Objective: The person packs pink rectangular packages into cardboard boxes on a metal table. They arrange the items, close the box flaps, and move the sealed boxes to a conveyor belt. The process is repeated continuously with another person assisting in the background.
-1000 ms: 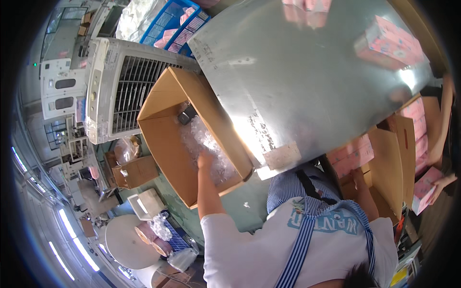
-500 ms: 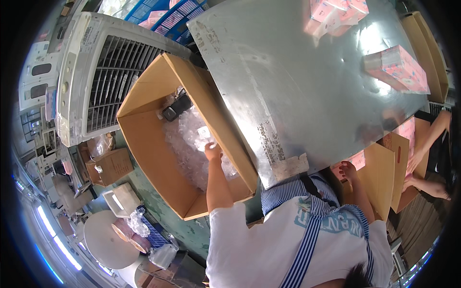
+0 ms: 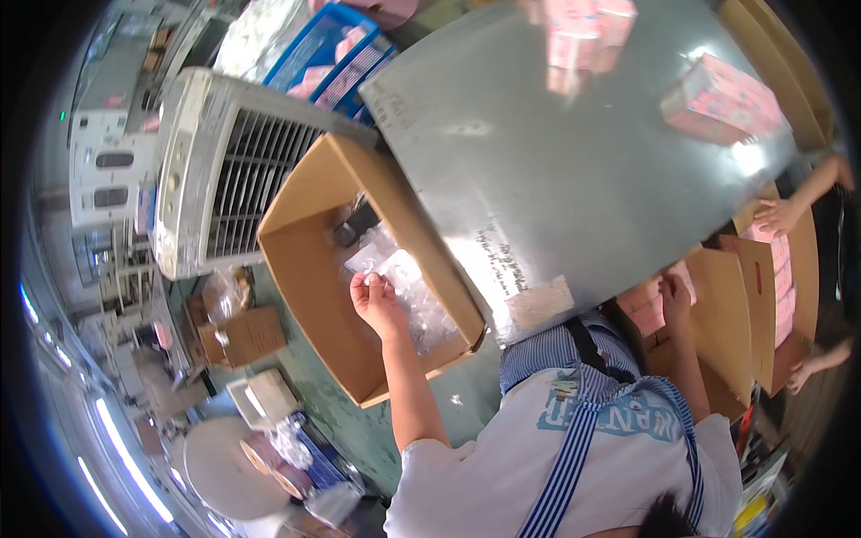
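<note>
My left hand (image 3: 378, 305) is closed in a pinch on a thin clear plastic bag (image 3: 366, 260) over a large cardboard carton (image 3: 309, 309). Crumpled clear plastic bags (image 3: 421, 309) lie in that carton, with a black object (image 3: 357, 224) of unclear kind among them. Over at the right, my right hand (image 3: 675, 303) rests by pink soft packs (image 3: 641, 307) in a second cardboard carton (image 3: 717, 314). Its fingers are slightly bent and apart; no pack is visibly gripped.
A metal table (image 3: 556, 170) bears pink packs (image 3: 726, 99) and more at its far edge. A grey slatted cooler (image 3: 193, 179) stands left, near a blue basket (image 3: 314, 54). A co-worker's hand (image 3: 780, 215) is beside a carton of pink packs (image 3: 782, 287) at right.
My left hand has drawn back toward me and lifted, with the clear bag in its fingers. My right hand has moved forward to the pink packs. The co-worker's hands have parted. The view has shifted.
</note>
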A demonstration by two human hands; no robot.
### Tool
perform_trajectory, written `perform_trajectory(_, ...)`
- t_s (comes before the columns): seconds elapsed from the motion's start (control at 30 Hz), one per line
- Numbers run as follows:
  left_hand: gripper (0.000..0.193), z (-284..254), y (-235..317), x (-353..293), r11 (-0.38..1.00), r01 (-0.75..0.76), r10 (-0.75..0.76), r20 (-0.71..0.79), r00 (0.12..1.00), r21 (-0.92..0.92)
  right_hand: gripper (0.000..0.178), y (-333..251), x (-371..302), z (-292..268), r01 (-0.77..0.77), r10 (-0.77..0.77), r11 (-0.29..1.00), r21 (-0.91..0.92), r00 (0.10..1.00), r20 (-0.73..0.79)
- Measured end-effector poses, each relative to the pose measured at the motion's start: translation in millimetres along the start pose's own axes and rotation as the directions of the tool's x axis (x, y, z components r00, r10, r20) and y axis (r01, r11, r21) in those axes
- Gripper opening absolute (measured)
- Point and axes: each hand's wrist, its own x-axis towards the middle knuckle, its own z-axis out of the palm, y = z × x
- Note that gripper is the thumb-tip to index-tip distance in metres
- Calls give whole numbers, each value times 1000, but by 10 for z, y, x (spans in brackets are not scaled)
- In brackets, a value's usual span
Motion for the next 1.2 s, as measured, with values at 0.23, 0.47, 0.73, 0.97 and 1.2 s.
perform_trajectory(0.23, 12, 1974, -588, -1604, 922, 337, -380, 625, 682, 193, 29, -1832, -360, -267, 214, -247, 855, 473, 969, 9)
perform_trajectory(0.47, 12, 2448, -1409, -2903, 815, -63, -562, 812, 157, 576, 23, -583, -643, -422, -114, 247, 379, 918, 969, 18)
perform_trajectory(0.73, 11, 2393, -1317, -2574, 855, -165, -368, 800, 474, 491, 18, 675, 1, 149, -164, 619, -65, 984, 767, 168)
perform_trajectory(0.97, 18, 1084, -417, -1147, 621, -276, 73, 297, 952, 733, 36, 1323, -115, 972, -694, 666, 288, 659, 640, 384)
perform_trajectory(1.2, 31, -914, -417, -652, 536, 376, -180, -333, 926, 756, 28, 921, -629, 601, -610, 631, 696, 378, 771, 82)
